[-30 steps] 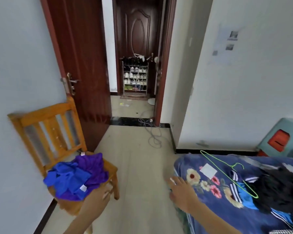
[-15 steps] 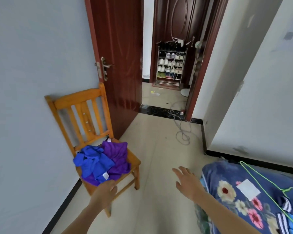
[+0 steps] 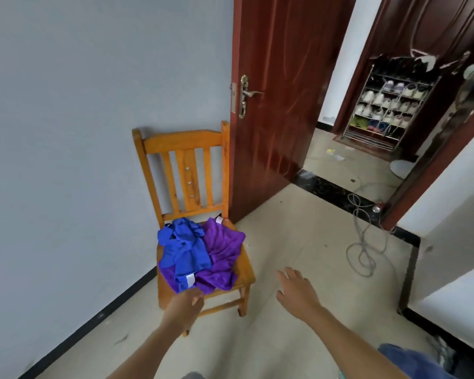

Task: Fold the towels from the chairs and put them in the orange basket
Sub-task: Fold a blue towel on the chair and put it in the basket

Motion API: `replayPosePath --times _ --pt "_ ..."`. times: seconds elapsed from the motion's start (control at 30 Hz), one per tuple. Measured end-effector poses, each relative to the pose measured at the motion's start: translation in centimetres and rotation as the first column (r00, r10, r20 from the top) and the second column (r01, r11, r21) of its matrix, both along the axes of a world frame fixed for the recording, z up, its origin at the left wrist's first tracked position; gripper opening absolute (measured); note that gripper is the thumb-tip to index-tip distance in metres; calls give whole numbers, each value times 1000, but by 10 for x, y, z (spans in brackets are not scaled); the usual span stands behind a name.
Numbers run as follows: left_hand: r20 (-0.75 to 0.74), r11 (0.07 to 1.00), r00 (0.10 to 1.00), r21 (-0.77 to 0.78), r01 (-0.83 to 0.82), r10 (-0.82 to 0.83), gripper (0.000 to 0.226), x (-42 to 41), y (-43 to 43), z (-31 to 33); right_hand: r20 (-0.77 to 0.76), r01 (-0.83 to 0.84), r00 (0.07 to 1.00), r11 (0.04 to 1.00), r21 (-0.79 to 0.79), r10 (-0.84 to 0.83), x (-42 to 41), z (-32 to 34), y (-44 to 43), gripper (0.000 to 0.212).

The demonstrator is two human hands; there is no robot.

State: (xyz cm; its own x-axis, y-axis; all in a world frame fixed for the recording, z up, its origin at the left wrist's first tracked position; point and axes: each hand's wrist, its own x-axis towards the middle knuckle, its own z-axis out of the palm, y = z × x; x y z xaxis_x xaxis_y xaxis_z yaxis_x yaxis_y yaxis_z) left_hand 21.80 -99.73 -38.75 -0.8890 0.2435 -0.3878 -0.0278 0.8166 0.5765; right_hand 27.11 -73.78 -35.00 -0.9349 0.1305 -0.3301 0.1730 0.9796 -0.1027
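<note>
A crumpled blue towel (image 3: 185, 247) lies on top of a crumpled purple towel (image 3: 221, 255) on the seat of an orange wooden chair (image 3: 185, 149) that stands against the pale wall. My left hand (image 3: 186, 303) is at the seat's front edge, just below the blue towel's white label; it holds nothing and its fingers are loosely bent. My right hand (image 3: 296, 289) hovers over the floor to the right of the chair, its fingers spread and empty. No orange basket is in view.
A dark red door (image 3: 279, 91) stands open right beside the chair. A grey cable (image 3: 363, 250) coils on the tiled floor by the doorway. A shoe rack (image 3: 386, 110) fills the hall beyond. A corner of blue bedding (image 3: 411, 359) shows bottom right.
The view has swung left and closer to the chair, and the bed has nearly left the frame. Both hands have moved forward, the left one up to the seat's front edge.
</note>
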Motion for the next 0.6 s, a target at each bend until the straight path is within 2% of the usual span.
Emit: replayPosePath --times 0.17,0.33,0.47,0.6 --pt "59 984 983 -59 -170 173 25 -30 -23 -21 57 -118 991 992 -45 121 -60 -20 -8 47" --pt "127 956 949 -94 -279 289 27 -77 -41 -50 98 -168 979 980 -105 178 -122 -41 -25 41" --pt "200 943 923 -129 -308 329 30 -131 -41 -74 161 -189 965 976 -112 206 -181 -60 -35 38" --pt "230 954 931 -167 -249 284 32 -186 -41 -95 209 -135 963 977 -163 168 -237 -88 -50 38"
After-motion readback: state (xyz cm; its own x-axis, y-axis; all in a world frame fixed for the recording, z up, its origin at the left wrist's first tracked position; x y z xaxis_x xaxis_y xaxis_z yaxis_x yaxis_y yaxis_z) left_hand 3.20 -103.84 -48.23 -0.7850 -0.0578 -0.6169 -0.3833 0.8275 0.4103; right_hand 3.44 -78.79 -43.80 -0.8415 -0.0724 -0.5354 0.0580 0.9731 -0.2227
